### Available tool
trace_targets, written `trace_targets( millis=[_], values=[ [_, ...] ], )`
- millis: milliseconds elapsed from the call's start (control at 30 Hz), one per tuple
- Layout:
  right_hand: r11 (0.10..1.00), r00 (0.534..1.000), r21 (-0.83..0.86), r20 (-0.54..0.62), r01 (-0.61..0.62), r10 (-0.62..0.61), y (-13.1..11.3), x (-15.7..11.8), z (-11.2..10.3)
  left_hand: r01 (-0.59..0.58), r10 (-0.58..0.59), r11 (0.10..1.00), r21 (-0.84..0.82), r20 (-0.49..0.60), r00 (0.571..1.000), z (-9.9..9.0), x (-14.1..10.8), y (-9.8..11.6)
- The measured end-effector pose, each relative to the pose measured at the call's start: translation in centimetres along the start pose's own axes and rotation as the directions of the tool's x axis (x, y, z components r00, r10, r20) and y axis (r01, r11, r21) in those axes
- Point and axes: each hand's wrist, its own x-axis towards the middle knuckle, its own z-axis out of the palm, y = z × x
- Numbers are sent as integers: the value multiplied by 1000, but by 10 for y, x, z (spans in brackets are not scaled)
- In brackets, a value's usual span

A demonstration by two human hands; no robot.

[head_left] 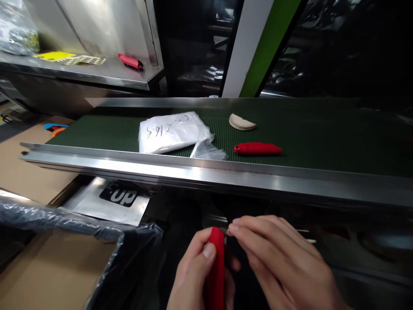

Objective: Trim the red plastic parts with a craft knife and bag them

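Observation:
My left hand (193, 269) is closed around a red handle-like piece (217, 271), held upright at the bottom centre, thumb on its near face. At the top of that piece, my right hand (280, 258) pinches a small shiny metal part (226, 231) between thumb and fingertips. The metal part touches or nearly touches the red piece; the exact contact is too small to tell. Beyond both hands, a similar red piece (258, 148) lies flat on the green belt (322, 142).
A metal rail (206, 170) edges the belt in front of me. On the belt lie a white wrapped packet (174, 131) and a beige half-disc (241, 122). Another red piece (130, 61) rests on a metal shelf (112, 75). A plastic-lined box (64, 267) stands at lower left.

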Motion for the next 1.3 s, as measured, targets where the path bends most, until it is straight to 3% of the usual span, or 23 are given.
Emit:
trace_targets(
  millis=[233, 900, 1133, 1300],
  values=[
    [1000, 1000, -27, -18, -6, 6, -1, 2, 0, -2, 2, 1000, 5, -53, 999, 2, 3, 1],
    [1000, 1000, 2, -17, 9, -9, -2, -7, -2, 13, -13, 999, 38, -8, 1000, 2, 0, -3],
    [1000, 1000, -11, 1, 1, -1, -10, -11, 2, 75, -76, 997, -16, -65, 995, 4, -1, 1],
    [998, 998, -53, 44, 37, -35, -15, -18, 4, 39, -37, 999, 31, -80, 996, 4, 1, 9]
  ],
)
